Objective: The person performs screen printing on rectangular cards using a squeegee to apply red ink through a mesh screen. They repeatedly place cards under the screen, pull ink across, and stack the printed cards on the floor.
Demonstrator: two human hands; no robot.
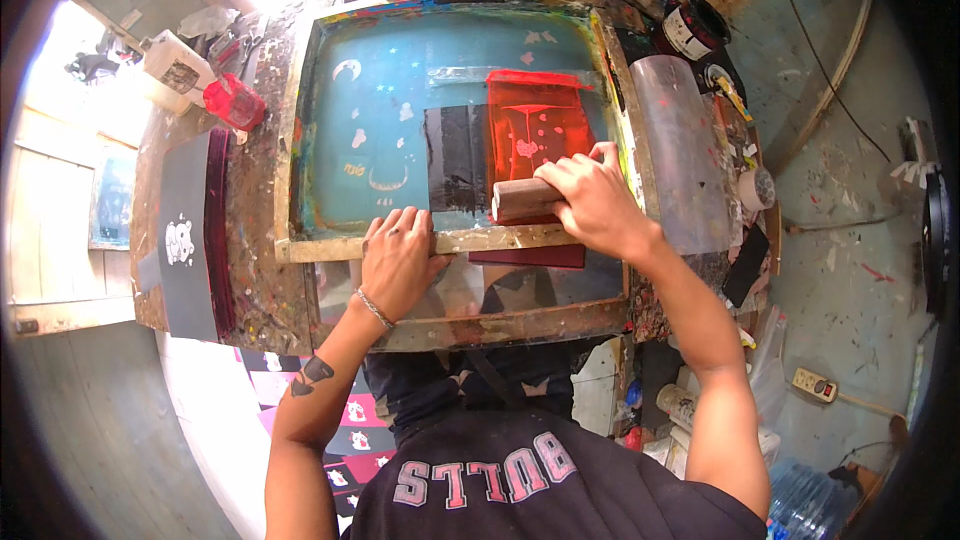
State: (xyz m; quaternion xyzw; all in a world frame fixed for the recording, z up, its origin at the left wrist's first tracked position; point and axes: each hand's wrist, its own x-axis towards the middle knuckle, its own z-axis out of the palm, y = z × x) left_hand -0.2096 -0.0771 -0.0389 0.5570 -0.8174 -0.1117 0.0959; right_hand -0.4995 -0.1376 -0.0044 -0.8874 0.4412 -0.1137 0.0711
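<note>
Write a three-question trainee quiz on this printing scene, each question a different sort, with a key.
1. True or false: the right hand grips the squeegee by its wooden handle.
2. Multiple choice: the left hand rests on A) the red cup, B) the near rail of the screen frame, C) the tape roll.
3. Fill in: the ink patch on the mesh beyond the squeegee is ____.

Key: 1 true; 2 B; 3 red.
</note>
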